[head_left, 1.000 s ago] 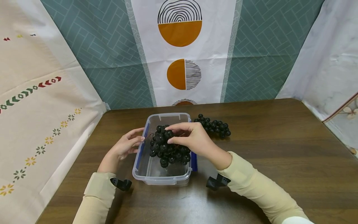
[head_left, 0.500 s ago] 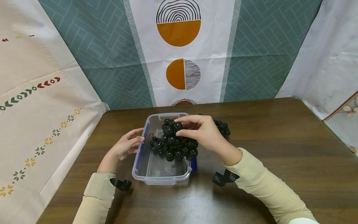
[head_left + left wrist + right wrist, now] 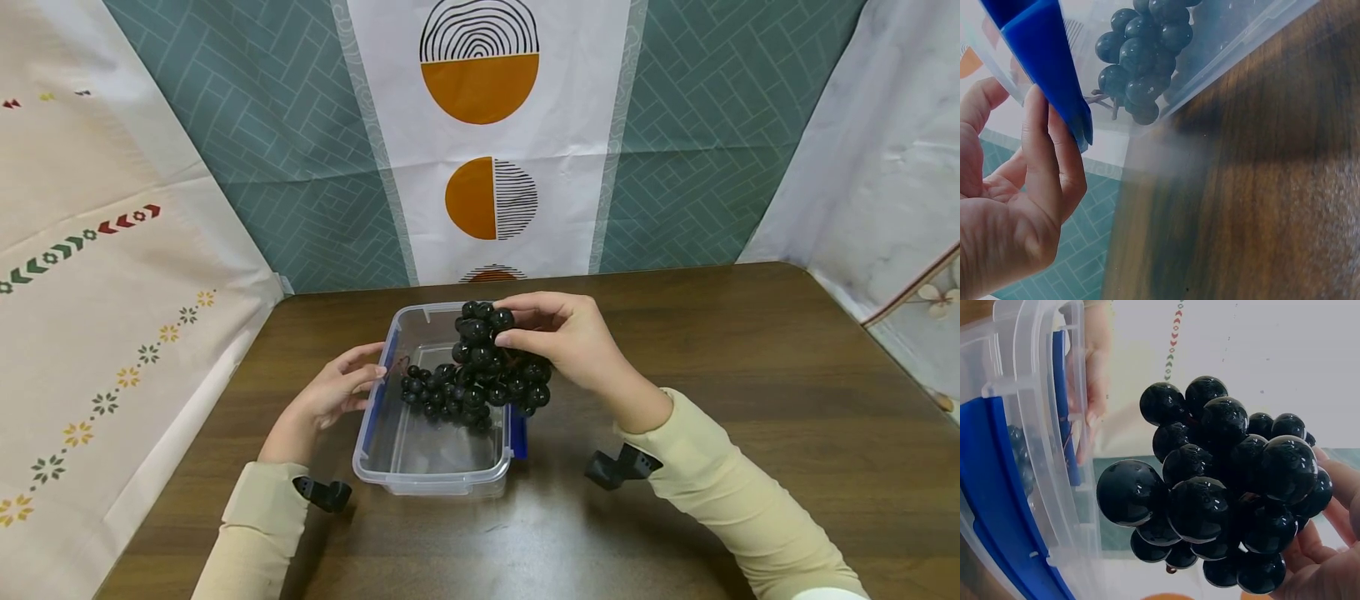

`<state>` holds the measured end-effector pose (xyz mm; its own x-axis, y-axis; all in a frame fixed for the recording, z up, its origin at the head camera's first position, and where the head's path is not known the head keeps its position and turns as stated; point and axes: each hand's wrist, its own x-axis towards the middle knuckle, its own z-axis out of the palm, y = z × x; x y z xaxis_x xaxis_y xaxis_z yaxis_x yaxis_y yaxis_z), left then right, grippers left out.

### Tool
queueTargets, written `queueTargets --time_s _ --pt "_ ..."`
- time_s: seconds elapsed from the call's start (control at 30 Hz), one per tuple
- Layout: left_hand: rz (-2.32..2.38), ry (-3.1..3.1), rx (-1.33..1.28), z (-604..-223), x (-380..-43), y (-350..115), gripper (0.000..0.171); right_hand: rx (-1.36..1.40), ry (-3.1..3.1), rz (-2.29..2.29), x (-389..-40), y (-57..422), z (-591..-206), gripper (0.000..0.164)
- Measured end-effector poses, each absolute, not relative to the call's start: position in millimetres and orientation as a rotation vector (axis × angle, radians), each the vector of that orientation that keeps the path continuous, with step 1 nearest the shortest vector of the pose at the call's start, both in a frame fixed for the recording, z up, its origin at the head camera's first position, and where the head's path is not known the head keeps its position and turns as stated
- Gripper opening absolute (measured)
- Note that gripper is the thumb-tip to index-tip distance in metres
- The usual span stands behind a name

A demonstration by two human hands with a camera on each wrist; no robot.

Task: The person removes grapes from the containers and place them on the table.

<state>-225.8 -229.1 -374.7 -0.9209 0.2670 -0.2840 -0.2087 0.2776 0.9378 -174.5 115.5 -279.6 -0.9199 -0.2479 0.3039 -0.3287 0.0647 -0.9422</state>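
My right hand point(image 3: 573, 337) grips a bunch of black grapes point(image 3: 478, 333) with thumb and fingers. The bunch hangs over the right half and right rim of a clear plastic container point(image 3: 390, 458); in the right wrist view it fills the middle. Another bunch of black grapes point(image 3: 427, 393) lies inside the container, its stem toward the left wall and partly hidden by the held one. My left hand point(image 3: 337, 390) touches the container's left side; in the left wrist view, its fingers point(image 3: 1041, 150) rest against a blue latch point(image 3: 1054, 69), not curled round it.
Another blue latch point(image 3: 518, 433) hangs down on the container's right side. The brown wooden table point(image 3: 712, 367) meets a patterned cloth point(image 3: 682, 208) at the back. A wrist camera point(image 3: 622, 467) sits under the right wrist.
My right hand has drawn the held grapes up and to the right, uncovering the bunch inside. A bunch earlier seen behind the container is now hidden by that hand. The left hand stays.
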Motion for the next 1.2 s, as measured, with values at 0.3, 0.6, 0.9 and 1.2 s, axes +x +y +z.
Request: queueTargets --time_s 0.3,0.6,0.9,1.2 --pt "1.677 2.159 0.045 -373 -225 -230 0.061 0.573 -2.209 2.034 -178 126 -280 0.036" --pt "1.675 2.163 0.049 -373 -225 -230 0.061 0.562 -2.190 1.980 -183 137 -279 0.035" --pt "1.666 2.161 0.045 -372 -225 -230 0.062 0.489 -2.145 2.037 -185 150 -284 0.030" --pt "1.675 2.159 0.048 -374 -226 -230 0.061 0.408 -2.185 1.996 -185 164 -290 0.029"
